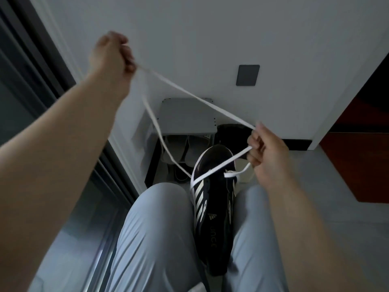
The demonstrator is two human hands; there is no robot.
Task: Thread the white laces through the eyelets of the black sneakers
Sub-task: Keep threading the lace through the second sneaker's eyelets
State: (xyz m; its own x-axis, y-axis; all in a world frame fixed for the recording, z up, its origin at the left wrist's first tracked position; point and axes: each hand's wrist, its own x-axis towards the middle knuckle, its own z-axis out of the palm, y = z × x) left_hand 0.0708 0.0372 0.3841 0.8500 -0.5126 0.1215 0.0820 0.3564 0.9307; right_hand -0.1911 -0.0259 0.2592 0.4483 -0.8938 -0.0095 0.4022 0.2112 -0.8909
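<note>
The left hand (111,55) is raised high at the upper left, its fingers curled tight round the lace (189,94). From it, one strand drops to the left side of the sneaker (212,218), and another runs taut across to the right hand (267,152). The sneaker lies wedged between the trouser legs (155,228). Its long axis runs straight away from the person, toe toward the wall and heel nearest the body. It sits well below the left hand. The right hand, just above and right of the toe, pinches the lace.
</note>
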